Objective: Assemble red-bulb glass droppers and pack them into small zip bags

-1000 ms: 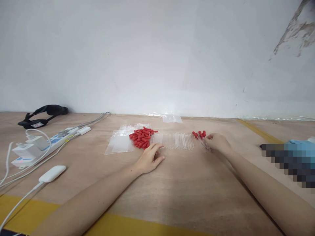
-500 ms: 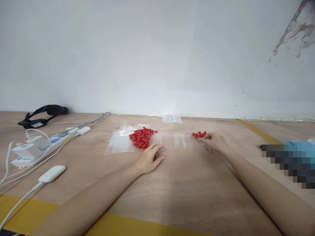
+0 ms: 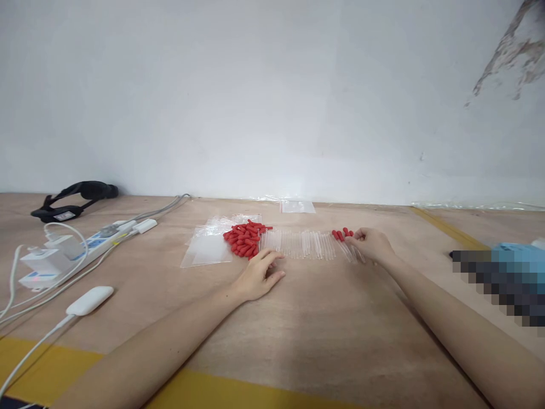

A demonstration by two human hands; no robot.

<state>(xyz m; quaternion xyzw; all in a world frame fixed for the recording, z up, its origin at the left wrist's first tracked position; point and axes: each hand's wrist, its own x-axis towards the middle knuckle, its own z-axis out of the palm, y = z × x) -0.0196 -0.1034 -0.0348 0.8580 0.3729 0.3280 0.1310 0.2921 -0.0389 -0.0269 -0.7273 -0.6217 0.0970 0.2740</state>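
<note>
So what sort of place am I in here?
Probably a workshop, going by the heap of small red bulb-shaped pieces and the row of slender clear tubes on a brown wood-grain table, with a long white power strip nearby.

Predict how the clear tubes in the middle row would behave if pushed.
The clear tubes look thin and straight, so probably stiff and light. They lie side by side, apparently loose, so a push may roll or skew several. Their shiny surface may be slippery.
</note>
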